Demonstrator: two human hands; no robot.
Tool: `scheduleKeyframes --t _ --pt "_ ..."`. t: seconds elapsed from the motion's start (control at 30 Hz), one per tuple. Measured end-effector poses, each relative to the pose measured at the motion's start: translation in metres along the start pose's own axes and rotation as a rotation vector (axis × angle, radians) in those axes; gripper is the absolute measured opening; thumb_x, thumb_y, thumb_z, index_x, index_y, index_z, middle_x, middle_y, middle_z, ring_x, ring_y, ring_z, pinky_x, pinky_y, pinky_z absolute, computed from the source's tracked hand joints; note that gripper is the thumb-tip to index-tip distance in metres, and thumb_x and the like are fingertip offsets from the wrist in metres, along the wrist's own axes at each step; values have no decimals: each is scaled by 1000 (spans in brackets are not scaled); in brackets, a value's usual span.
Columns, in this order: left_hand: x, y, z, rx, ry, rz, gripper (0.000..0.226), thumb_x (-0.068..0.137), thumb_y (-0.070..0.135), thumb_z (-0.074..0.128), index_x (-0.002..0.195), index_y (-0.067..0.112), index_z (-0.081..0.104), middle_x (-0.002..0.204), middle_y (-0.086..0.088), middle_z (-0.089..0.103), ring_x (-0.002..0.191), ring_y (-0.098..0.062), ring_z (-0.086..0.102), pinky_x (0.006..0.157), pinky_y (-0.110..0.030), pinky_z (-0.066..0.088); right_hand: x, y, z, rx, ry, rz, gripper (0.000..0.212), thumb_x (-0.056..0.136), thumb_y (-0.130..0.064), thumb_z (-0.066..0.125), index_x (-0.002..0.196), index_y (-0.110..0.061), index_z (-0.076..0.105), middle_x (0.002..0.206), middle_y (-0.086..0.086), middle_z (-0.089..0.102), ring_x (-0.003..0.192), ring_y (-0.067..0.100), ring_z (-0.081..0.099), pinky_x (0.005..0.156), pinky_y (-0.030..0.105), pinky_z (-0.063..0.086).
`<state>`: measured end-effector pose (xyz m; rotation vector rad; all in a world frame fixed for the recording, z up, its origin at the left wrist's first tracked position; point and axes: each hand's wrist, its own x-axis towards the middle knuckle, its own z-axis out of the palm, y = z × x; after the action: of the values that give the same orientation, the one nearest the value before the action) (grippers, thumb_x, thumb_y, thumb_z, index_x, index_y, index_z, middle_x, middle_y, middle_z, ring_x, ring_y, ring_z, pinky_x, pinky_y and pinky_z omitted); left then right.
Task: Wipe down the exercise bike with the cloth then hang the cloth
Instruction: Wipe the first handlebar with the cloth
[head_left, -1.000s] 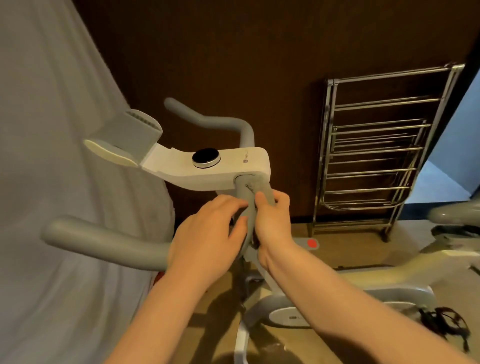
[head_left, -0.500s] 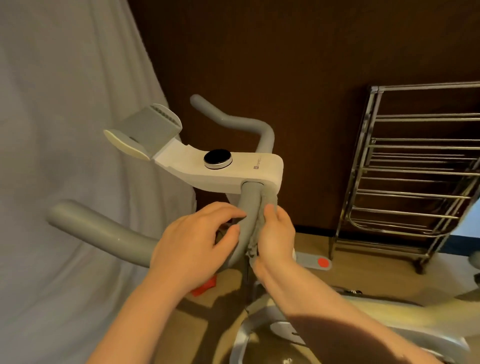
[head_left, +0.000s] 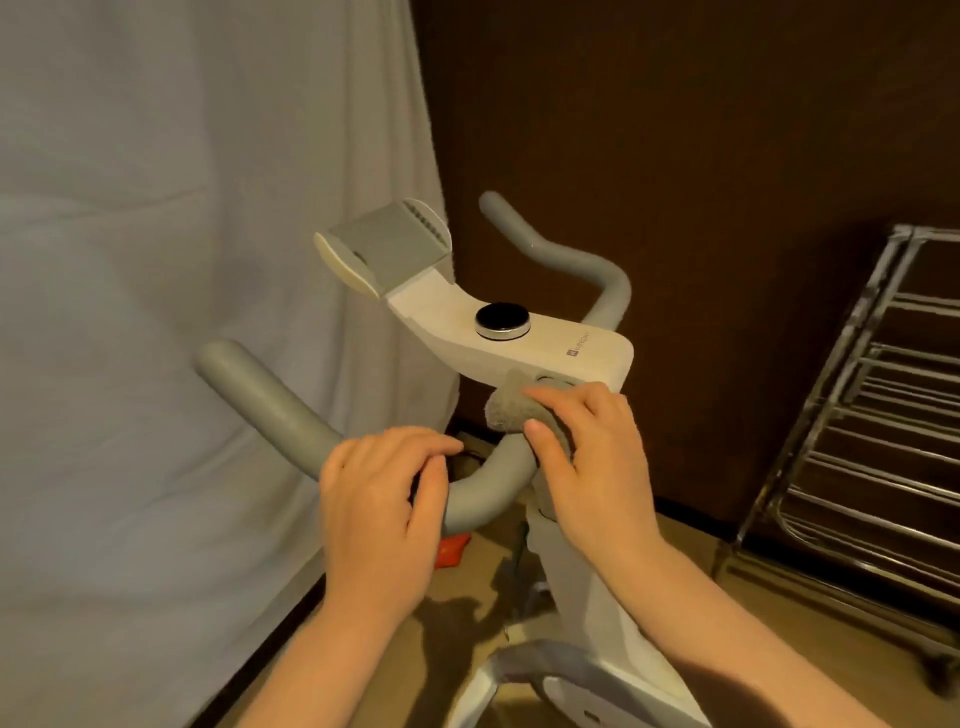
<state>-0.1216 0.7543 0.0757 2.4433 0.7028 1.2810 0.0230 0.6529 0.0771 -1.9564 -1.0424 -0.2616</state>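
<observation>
A white exercise bike (head_left: 556, 340) with grey handlebars fills the centre; a round black knob (head_left: 502, 317) sits on its console and a grey device holder (head_left: 384, 244) tilts up at the front. My right hand (head_left: 592, 457) grips a grey cloth (head_left: 511, 413) bunched around the handlebar just under the console. My left hand (head_left: 379, 499) curls around the near handlebar (head_left: 270, 410) at its bend, a little left of the cloth.
A chrome drying rack (head_left: 852, 447) stands at the right against a dark brown wall. A pale sheet (head_left: 182, 312) hangs along the left. A small red object (head_left: 452, 551) lies on the tan floor beneath the handlebar.
My view swung left and closer. My right hand slid the cloth up the handlebar stem toward the console and bunched it; my left hand shifted left along the bar.
</observation>
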Motion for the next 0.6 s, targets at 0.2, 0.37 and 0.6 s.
scheduleKeyframes --t 0.2,0.37,0.6 --pt "-29 -1 -10 -99 63 -274 41 98 44 30 134 32 47 152 14 35 145 0 18 121 -46 15 -7 -30 0 -19 -364 -366 33 99 -36 36 126 -36 55 118 -17 56 114 4 48 107 27 34" --pt "-40 -12 -20 -60 6 -312 54 97 53 29 148 35 31 157 25 17 146 4 4 120 -46 17 -22 -19 -1 144 -204 -248 32 98 -35 41 123 -35 59 121 -19 61 121 -3 48 117 26 20" --pt "-42 -16 -25 2 -46 -248 51 99 52 27 148 40 23 158 20 16 147 -1 5 120 -48 16 -28 -35 7 12 -195 -453 35 99 -32 42 132 -29 56 120 -14 65 112 0 52 111 19 21"
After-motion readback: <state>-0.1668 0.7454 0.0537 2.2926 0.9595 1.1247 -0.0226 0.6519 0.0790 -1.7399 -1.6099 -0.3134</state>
